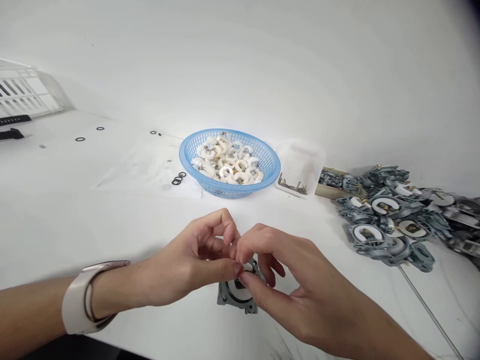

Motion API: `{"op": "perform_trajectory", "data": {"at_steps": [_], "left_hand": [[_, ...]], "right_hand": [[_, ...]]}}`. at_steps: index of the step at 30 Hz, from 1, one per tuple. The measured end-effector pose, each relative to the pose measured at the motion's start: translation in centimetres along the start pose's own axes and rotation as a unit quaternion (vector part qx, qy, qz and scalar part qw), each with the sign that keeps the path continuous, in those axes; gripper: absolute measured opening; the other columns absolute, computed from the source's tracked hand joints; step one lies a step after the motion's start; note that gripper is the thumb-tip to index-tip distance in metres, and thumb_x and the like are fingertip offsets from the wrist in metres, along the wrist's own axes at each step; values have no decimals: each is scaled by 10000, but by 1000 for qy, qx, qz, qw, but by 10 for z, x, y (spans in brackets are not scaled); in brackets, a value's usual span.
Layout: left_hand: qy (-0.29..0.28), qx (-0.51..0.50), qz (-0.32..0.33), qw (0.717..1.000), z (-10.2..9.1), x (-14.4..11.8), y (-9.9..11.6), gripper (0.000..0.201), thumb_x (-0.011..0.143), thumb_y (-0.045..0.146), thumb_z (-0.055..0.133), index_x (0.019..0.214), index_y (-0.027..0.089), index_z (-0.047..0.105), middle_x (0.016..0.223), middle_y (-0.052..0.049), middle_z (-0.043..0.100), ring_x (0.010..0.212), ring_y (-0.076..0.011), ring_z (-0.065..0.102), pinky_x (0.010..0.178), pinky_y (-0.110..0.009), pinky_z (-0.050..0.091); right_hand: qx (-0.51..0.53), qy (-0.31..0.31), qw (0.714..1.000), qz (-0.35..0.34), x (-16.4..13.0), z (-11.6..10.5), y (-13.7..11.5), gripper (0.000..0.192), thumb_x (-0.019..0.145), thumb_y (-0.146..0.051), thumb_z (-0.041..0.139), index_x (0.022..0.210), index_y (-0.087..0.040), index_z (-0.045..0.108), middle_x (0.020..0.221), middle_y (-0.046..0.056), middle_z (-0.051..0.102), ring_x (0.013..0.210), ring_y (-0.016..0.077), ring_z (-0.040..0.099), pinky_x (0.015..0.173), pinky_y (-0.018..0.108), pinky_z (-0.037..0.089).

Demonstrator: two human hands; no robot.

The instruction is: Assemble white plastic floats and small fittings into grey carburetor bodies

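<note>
- Grey cast-metal housing (233, 301), small and squarish, lies on the table (93, 235) right in front of the person, beneath both hands; a white curved plastic piece (235, 291) shows inside it.
- The left hand (187, 270), above a wrist with a pale-banded watch (77, 300), has its grip drawn narrow at the housing's upper edge; the right hand (296, 280) meets it there, thumb and forefinger near together. I cannot tell whether anything small is pinched between the fingertips.
- This housing looks part-way done to me: the white piece sits within, but the fingers hide how firmly it is fixed.
- To the right lies a heap of similar grey housings (399, 215), several with white pieces inside. Many loose white C-shaped pieces (239, 177) fill a blue mesh plastic basket (225, 187), so plenty seems left.
- Beside the basket, thin metal pins (294, 188) lie in a clear plastic tray (305, 155).
- Black rings (176, 178) dot the white surface; a white slotted crate (28, 95) stands at far left, against a plain pale wall (225, 60).
</note>
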State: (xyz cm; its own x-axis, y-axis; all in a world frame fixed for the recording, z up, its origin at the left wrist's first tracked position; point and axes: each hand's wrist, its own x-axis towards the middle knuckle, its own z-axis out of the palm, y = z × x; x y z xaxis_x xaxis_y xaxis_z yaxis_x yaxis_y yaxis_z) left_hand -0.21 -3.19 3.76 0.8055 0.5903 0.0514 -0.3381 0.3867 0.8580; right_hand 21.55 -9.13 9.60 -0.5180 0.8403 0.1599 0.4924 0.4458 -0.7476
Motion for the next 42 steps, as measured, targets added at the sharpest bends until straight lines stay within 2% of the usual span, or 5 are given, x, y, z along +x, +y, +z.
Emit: {"op": "perform_trajectory", "data": {"at_steps": [4, 9, 17, 42], "left_hand": [[-8, -22, 6, 1000, 0, 0, 0, 296, 1026, 59, 740, 937, 208, 500, 844, 53, 677, 722, -67, 602, 638, -173, 411], [-18, -42, 17, 999, 1, -1, -1, 287, 1028, 17, 715, 957, 210, 515, 876, 50, 699, 770, -70, 671, 647, -148, 443], [-2, -38, 6, 999, 1, 0, 0, 276, 1018, 36, 747, 949, 203, 539, 851, 49, 694, 751, -67, 659, 643, -148, 442], [-7, -44, 6, 999, 1, 0, -1, 303, 1011, 44, 764, 950, 208, 516, 843, 54, 707, 756, -74, 668, 674, -164, 486]], "right_hand": [[-2, -1, 1000, -8, -1, 0, -1, 317, 988, -19, 565, 1112, -309, 543, 1003, -92, 636, 741, 70, 531, 659, 187, 419], [-19, 3, 1000, -14, 0, 1, -2, 311, 974, -8, 553, 1075, -301, 526, 1001, -101, 626, 735, 66, 506, 644, 195, 383], [-26, 11, 999, -24, -1, 0, -1, 301, 983, -19, 560, 1089, -300, 536, 1039, -92, 637, 752, 67, 524, 671, 197, 408], [-24, 6, 999, -27, 0, 1, -2, 311, 977, -11, 561, 1100, -295, 533, 1019, -89, 631, 773, 69, 542, 694, 198, 427]]}}
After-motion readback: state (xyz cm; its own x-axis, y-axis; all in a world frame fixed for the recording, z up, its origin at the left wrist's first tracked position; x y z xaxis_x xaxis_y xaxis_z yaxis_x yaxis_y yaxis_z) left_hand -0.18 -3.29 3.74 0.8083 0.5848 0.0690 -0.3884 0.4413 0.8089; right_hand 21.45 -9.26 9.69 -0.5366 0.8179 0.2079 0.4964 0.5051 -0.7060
